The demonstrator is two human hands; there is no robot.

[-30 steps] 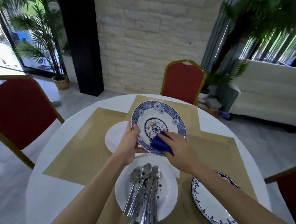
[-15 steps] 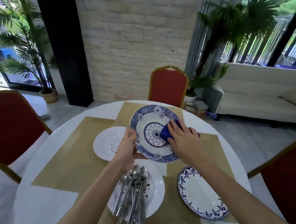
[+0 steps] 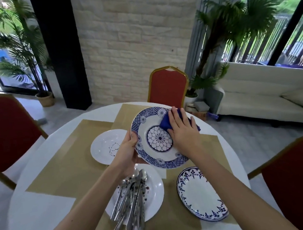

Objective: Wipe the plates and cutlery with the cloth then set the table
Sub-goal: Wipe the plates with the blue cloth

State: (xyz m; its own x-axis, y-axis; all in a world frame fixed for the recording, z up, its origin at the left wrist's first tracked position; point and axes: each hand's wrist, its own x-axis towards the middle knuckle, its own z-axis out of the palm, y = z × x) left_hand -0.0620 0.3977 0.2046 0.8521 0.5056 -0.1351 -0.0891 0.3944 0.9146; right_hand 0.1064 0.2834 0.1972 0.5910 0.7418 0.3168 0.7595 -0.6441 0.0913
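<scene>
My left hand (image 3: 127, 151) grips the left rim of a blue-patterned plate (image 3: 156, 144), held tilted above the table. My right hand (image 3: 183, 130) presses a folded blue cloth (image 3: 166, 121) flat against the plate's upper right rim, fingers straight. Below, a white plate (image 3: 153, 195) carries a pile of several pieces of cutlery (image 3: 131, 199). A blue-bordered plate (image 3: 200, 196) lies to its right, and a white plate with a dotted mark (image 3: 105, 147) lies to the left.
The round white table (image 3: 35, 211) is covered with tan placemats (image 3: 65, 172). Red chairs stand at the left (image 3: 5, 134), at the far side (image 3: 167, 87) and at the right (image 3: 300, 183). A white sofa (image 3: 269, 100) and potted plants stand beyond.
My right hand has slid the cloth from the plate's lower middle up to its upper right rim. The view has shifted a little.
</scene>
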